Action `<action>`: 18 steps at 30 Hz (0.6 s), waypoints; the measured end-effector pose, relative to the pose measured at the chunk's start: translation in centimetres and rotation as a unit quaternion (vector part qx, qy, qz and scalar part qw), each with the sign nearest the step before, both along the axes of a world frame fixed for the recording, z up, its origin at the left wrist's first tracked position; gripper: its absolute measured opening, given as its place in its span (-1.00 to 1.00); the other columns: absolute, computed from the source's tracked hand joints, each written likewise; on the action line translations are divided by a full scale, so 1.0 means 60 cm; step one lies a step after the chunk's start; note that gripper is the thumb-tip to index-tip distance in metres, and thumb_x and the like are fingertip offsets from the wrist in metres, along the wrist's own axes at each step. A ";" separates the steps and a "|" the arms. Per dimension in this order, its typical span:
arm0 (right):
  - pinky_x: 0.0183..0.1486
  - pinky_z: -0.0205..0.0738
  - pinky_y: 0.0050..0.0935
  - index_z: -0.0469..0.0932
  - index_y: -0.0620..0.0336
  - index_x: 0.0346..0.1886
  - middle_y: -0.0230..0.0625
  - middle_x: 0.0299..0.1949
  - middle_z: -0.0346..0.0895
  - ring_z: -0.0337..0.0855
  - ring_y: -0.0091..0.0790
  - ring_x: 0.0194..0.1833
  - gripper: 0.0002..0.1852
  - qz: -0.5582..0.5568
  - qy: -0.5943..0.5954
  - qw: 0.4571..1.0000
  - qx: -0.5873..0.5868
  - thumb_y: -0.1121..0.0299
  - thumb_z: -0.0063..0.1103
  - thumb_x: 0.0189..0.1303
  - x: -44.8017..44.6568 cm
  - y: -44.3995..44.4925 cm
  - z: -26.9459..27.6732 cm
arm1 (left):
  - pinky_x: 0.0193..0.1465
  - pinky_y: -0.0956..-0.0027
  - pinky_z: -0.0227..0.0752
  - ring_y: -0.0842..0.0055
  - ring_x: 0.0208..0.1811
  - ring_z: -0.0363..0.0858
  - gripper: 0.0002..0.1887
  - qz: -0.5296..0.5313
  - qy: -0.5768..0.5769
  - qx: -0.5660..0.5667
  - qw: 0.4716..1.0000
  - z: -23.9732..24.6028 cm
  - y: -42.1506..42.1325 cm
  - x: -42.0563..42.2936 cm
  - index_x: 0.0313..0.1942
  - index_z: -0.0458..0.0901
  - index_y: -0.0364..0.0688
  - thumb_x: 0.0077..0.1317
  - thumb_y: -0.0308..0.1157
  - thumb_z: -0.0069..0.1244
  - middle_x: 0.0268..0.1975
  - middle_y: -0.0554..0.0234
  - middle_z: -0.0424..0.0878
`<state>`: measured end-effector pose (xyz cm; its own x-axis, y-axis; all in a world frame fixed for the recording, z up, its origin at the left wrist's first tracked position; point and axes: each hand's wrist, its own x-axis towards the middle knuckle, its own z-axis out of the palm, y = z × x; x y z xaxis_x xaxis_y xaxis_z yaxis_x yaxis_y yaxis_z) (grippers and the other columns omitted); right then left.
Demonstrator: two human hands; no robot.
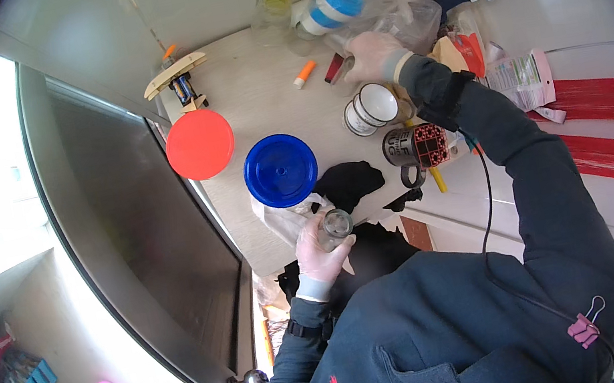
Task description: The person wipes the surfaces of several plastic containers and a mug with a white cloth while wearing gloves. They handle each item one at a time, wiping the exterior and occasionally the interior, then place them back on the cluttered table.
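My left hand [317, 253], in a pale glove, holds a clear glass jar [337, 225] with its round mouth facing up, at the near edge of the table. My right hand [375, 55], gloved too, reaches to the back right of the table. Its fingers touch a small see-through object [346, 69] beside a dark red item [333, 68]; whether they grip it is hidden. Close below that hand, white enamel cups [378, 105] with dark rims lie tilted, one inside another. A blue round lid [280, 170] and a black cloth [348, 184] lie beyond the jar.
A dark mug [400, 145] with a red grid piece [432, 144] stands at the right edge. On the left are a red disc [200, 144] and a wooden model plane [179, 82]. An orange glue stick [305, 74] and plastic bags [394, 18] lie farther back. A door [132, 202] borders the table.
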<state>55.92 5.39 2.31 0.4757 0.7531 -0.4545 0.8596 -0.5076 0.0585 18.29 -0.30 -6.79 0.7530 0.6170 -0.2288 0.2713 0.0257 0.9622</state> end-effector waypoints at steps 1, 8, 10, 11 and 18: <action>0.09 0.58 -0.08 0.70 0.26 0.02 0.02 -0.05 0.72 0.72 0.04 0.04 -0.40 0.001 -0.015 1.000 0.001 -0.04 0.45 0.03 -0.003 0.000 -0.002 | 0.26 0.19 0.49 0.15 0.13 0.67 -0.28 0.000 0.008 -0.003 1.000 0.000 0.000 -0.001 0.18 0.54 -0.30 -0.03 -0.34 0.43 0.08 -0.03 0.70; 0.02 0.65 -0.11 0.79 0.13 -0.17 -0.07 -0.13 0.77 0.78 0.00 -0.05 -0.59 0.008 -0.041 0.999 -0.030 0.02 0.41 0.06 -0.019 0.004 -0.002 | 0.30 0.19 0.46 0.17 0.17 0.66 -0.27 0.008 0.022 0.015 1.000 -0.009 0.000 -0.005 0.20 0.53 -0.32 -0.01 -0.30 0.42 0.09 -0.06 0.69; 0.04 0.65 -0.11 0.79 0.09 -0.15 -0.07 -0.12 0.77 0.78 -0.02 -0.04 -0.62 0.000 -0.051 0.998 -0.033 0.04 0.40 0.07 -0.023 0.000 -0.003 | 0.28 0.15 0.47 0.13 0.17 0.65 -0.27 0.013 0.024 0.011 1.000 -0.010 0.000 -0.003 0.19 0.54 -0.28 -0.01 -0.29 0.42 0.09 -0.04 0.68; 0.05 0.65 -0.11 0.79 0.08 -0.14 -0.07 -0.12 0.77 0.78 -0.03 -0.03 -0.63 -0.006 -0.056 0.997 -0.043 0.06 0.39 0.08 -0.024 -0.002 -0.003 | 0.28 0.14 0.48 0.11 0.17 0.64 -0.28 0.015 0.036 0.009 0.999 -0.011 0.000 -0.002 0.19 0.55 -0.26 -0.01 -0.28 0.43 0.09 -0.03 0.68; 0.10 0.63 -0.15 0.78 0.00 -0.05 -0.12 -0.03 0.76 0.76 -0.10 0.06 -0.63 -0.026 -0.028 0.997 -0.065 0.06 0.32 0.14 -0.025 -0.002 -0.022 | 0.27 0.17 0.49 0.14 0.16 0.65 -0.30 0.028 0.006 0.008 1.000 -0.013 0.000 -0.005 0.18 0.56 -0.26 0.00 -0.32 0.43 0.09 -0.03 0.69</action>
<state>54.41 5.30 1.01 0.5401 0.6628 -0.5187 0.8258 -0.5361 0.1748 17.97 -0.33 -7.59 0.7149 0.6612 -0.2277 0.2818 0.0257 0.9591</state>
